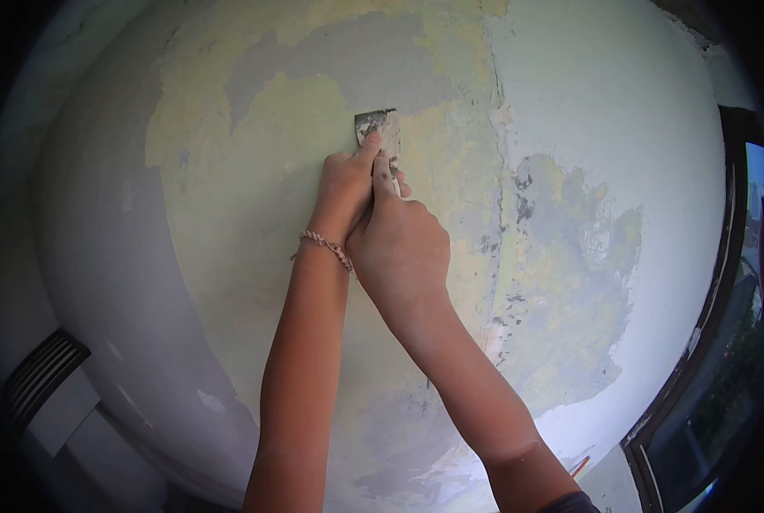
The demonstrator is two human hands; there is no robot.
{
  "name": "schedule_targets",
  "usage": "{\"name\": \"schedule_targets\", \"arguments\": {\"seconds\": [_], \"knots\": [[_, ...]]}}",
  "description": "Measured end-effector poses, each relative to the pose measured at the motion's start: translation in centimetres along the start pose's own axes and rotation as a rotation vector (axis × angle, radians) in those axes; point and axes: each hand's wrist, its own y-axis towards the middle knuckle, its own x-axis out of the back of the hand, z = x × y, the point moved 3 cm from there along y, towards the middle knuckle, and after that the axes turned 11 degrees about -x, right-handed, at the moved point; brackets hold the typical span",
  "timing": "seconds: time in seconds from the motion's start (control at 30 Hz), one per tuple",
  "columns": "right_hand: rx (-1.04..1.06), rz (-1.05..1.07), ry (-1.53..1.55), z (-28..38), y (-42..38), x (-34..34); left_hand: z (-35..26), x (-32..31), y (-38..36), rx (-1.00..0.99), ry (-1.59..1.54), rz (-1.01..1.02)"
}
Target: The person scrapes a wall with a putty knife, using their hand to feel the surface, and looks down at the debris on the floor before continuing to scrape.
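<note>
Both hands press a scraper [379, 130] flat to the wall [254, 214].
Left hand [345, 188] and right hand [399, 244] fingers closed on it; paint bare around them, white remains beyond.

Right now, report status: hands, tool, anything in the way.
Left hand and right hand both shut on the scraper. Blade flat against the peeling wall. Bracelet on left wrist. Nothing blocking the blade.

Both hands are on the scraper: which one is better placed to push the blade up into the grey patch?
Probably the right hand: it sits behind the scraper, in line with the handle. The left hand is alongside, a finger pressing the blade to the wall.
</note>
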Motion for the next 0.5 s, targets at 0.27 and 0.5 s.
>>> {"name": "schedule_targets", "arguments": {"seconds": [0.27,0.5], "knots": [[0.030,-0.061,0.032,0.8,1.8,0.8,-1.1,-0.3,2.6,-0.127,0.096,-0.026],[0.093,-0.031,-0.037,-0.1,0.4,0.7,0.1,0.1,1.2,-0.131,0.204,-0.017]]}}
